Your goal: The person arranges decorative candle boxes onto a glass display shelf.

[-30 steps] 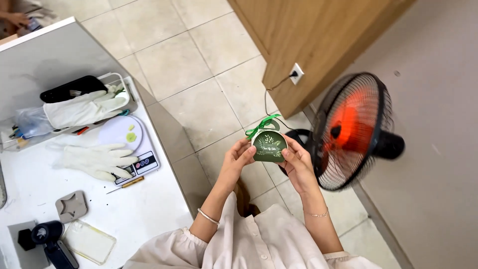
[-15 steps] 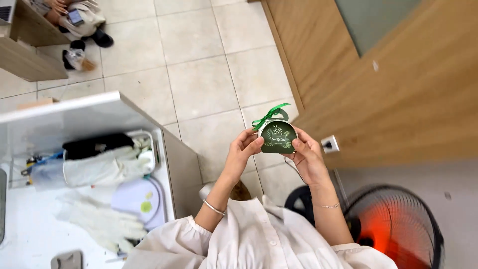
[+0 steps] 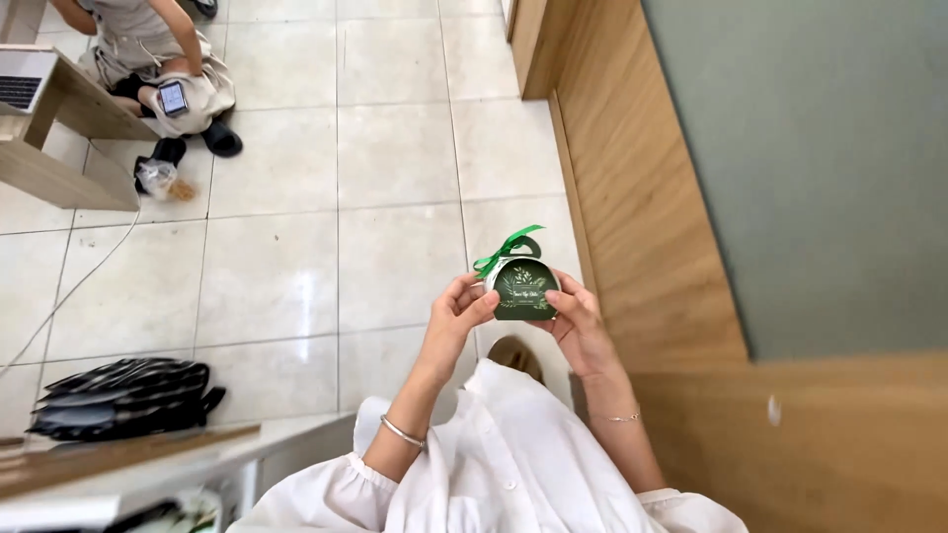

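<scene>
- Bag [image 3: 123, 397], black with stripes, lies on the floor far left.
- My left hand [image 3: 456, 314] pinches the box [image 3: 524, 286] on its left side.
- The green box sits between my hands, above the floor.
- My right hand [image 3: 578, 321] grips its right side.

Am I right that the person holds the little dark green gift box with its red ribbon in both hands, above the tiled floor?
Not quite: the ribbon is green, not red, as the head view shows. Both the left hand and the right hand do hold the dark green gift box above the tiled floor.
</scene>
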